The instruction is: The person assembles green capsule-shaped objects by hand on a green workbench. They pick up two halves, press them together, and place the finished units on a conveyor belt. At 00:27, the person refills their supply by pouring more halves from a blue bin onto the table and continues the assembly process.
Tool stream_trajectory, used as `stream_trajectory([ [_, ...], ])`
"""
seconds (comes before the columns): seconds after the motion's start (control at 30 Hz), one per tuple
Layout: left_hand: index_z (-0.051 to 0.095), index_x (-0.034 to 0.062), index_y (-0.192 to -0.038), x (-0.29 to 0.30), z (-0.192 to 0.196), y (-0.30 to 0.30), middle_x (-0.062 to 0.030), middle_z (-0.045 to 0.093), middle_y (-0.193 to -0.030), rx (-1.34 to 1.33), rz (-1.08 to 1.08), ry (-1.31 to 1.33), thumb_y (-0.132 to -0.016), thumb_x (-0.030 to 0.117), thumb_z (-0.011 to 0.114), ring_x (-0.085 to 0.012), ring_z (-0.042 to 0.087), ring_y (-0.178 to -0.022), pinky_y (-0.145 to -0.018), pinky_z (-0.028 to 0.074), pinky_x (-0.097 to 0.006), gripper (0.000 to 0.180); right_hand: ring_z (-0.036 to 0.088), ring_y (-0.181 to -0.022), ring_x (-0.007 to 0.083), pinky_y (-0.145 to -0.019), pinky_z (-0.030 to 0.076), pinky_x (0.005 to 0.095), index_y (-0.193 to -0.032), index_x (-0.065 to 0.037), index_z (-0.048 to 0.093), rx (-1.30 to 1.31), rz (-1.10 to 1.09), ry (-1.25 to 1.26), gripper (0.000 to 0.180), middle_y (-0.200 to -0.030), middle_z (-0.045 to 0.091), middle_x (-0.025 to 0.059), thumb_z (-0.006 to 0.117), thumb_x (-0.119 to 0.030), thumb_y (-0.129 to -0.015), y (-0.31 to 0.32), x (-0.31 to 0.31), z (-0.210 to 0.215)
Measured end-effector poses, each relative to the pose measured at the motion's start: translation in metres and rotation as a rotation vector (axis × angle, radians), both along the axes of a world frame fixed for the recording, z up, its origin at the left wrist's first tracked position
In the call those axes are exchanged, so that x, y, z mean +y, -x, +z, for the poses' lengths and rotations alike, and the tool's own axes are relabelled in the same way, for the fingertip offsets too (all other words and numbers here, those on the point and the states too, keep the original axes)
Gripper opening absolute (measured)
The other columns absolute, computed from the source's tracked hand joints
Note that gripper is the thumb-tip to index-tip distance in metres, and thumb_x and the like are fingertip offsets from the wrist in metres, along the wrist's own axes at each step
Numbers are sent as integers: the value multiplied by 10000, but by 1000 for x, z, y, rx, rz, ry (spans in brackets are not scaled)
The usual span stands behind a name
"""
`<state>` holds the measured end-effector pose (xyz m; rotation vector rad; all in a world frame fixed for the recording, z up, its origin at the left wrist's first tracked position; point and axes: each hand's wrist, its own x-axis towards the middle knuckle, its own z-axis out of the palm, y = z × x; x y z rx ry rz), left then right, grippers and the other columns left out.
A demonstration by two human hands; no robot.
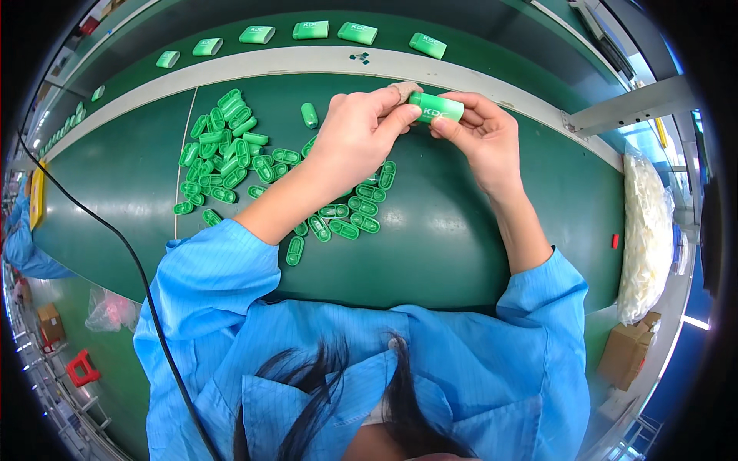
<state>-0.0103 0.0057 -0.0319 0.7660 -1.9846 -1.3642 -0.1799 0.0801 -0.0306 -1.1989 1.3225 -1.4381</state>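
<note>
Near the far edge of the table, both my hands hold a small green plastic casing [440, 106] with pale print on its side. My right hand [486, 138] is closed on its right end, thumb underneath and fingers behind. At its left end, the thumb and index finger of my left hand [355, 129] pinch a darker green end piece; whether it is fully seated cannot be told. A beige cover wraps my left index fingertip. Loose green oval end caps [223, 146] lie heaped to the left. More caps [344, 228] lie scattered under and beside my left forearm.
Beyond a pale rail [254, 67], similar green casings [310, 30] stand in a spaced row on a green belt. A clear bag of whitish pieces [644, 230] lies at the right edge, near a small red piece [615, 241]. A black cable [127, 246] hangs at left.
</note>
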Motion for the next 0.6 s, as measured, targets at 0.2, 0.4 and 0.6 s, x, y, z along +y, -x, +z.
stream_trajectory([
  [0.2, 509, -21, -1212, 7, -4, 2, -157, 653, -914, -16, 54, 196, -901, 64, 497, -179, 661, -807, -723, 529, -295, 323, 629, -815, 134, -748, 519, 237, -1053, 58, 562, 18, -22, 9, 276, -931, 648, 123, 644, 24, -792, -4, 0, -1],
  [0.4, 464, -29, -1199, 24, -8, 6, -226, 616, -822, 6, 194, 445, -870, 0, 479, -334, 642, -731, -634, 501, -374, 330, 646, -808, 145, -714, 529, 233, -1003, 59, 591, 234, -163, 77, 239, -901, 659, 117, 662, 15, -779, -22, 5, 2],
  [0.6, 364, -14, -1300, 16, -7, 3, -252, 564, -1069, -64, 83, 212, -851, 44, 538, -357, 592, -963, -771, 497, -385, 484, 638, -755, 132, -680, 529, 238, -987, 58, 592, 96, -121, 27, 223, -882, 653, 98, 664, -17, -790, -11, -4, -9],
])
